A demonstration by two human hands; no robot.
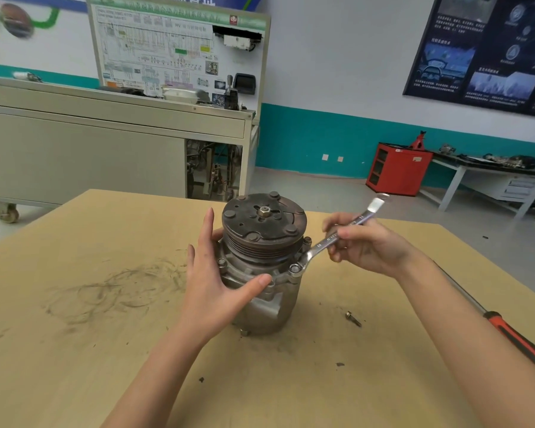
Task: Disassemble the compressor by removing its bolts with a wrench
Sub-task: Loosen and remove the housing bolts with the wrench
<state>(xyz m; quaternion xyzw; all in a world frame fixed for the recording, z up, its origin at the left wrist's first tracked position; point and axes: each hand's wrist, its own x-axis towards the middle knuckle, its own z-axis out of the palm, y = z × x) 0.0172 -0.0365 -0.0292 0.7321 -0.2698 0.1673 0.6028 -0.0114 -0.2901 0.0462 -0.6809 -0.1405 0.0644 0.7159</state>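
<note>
From the head camera, the compressor (260, 273) stands upright mid-surface (105, 335). The left hand (210, 273) braces its left side, fingers straight and thumb spread. The right hand (365, 245) pinches the wrench (337, 236), which slants up and right from the front-right flange bolt (294, 268), where its head appears seated.

We note white wall (337, 57), teal band (306, 134) along base, two sockets (325, 156) set in band. Dark blue poster (482, 50) hangs at upper right. At left we see grey cabinet on castors (74, 156), wiring-diagram board (167, 47) upright on top. Red cabinet (399, 171) against wall, red stand (418, 140) on it. Just beside, grey-legged bench (488, 176) loaded with dark parts, too small for us to identify. Floor (322, 188) grey, smooth. Nearest us, pale wooden tabletop (74, 350), dark scuff swirls (112, 288) at left. Light even, soft.
</note>
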